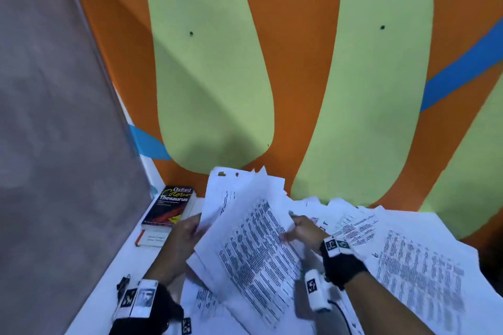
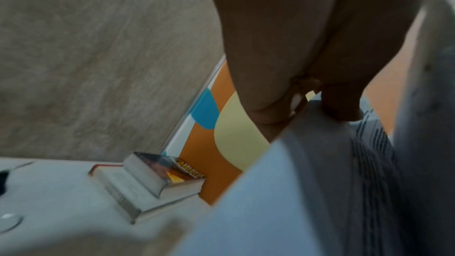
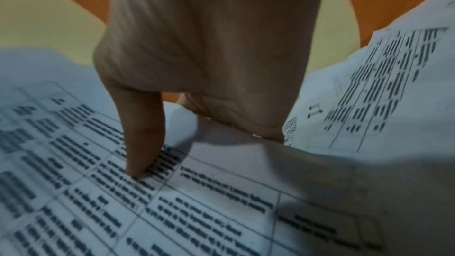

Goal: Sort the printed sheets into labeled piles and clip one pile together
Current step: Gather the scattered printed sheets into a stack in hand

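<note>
My left hand [image 1: 187, 234] grips the left edge of a raised stack of printed sheets [image 1: 239, 207], fingers behind and thumb in front; the left wrist view shows the thumb [image 2: 342, 104] pressing the stack [image 2: 307, 182]. My right hand [image 1: 298, 228] pinches the right edge of the top sheet [image 1: 255, 253], a table of dense text. In the right wrist view its thumb [image 3: 145, 143] lies on that sheet [image 3: 172, 211], the fingers hidden under it. Loose printed sheets [image 1: 413, 261] lie spread over the white table on the right. A black binder clip [image 1: 123, 283] lies by my left wrist.
Two stacked books, the top one an Oxford thesaurus [image 1: 171, 205], lie at the table's back left corner. A grey partition [image 1: 54, 144] stands on the left and an orange and green wall [image 1: 272, 62] behind. The white table edge [image 1: 109, 280] runs along the left.
</note>
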A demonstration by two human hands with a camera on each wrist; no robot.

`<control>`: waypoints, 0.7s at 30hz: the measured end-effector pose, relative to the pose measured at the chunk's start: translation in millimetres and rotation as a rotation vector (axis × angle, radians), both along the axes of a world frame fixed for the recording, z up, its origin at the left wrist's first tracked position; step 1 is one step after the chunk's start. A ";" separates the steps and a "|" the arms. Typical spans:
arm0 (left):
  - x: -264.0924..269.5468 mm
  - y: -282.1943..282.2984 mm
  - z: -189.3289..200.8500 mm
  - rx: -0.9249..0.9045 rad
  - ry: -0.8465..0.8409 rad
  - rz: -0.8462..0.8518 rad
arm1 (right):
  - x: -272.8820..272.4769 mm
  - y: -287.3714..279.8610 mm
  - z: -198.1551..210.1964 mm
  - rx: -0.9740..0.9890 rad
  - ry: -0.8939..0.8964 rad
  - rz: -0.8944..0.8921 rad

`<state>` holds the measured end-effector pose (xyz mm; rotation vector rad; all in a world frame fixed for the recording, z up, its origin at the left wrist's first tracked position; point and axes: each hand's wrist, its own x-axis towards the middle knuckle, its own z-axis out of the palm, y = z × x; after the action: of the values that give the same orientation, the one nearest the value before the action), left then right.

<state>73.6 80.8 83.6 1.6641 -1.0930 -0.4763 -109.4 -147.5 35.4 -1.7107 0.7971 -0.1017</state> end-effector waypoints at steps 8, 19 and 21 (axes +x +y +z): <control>4.5 7.1 -32.3 0.022 0.264 0.218 | 15.5 20.5 -8.0 0.032 -0.094 -0.169; 16.2 12.3 -12.4 -0.136 0.135 0.402 | 28.1 -8.5 5.3 -0.079 -0.240 -0.303; 14.7 6.8 -11.4 -0.163 0.240 0.424 | 30.5 -9.6 12.5 0.035 -0.334 -0.254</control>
<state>88.3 87.5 72.2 1.5903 -0.5659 -0.2916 -78.9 -157.1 47.9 -1.5000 0.7544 -0.5303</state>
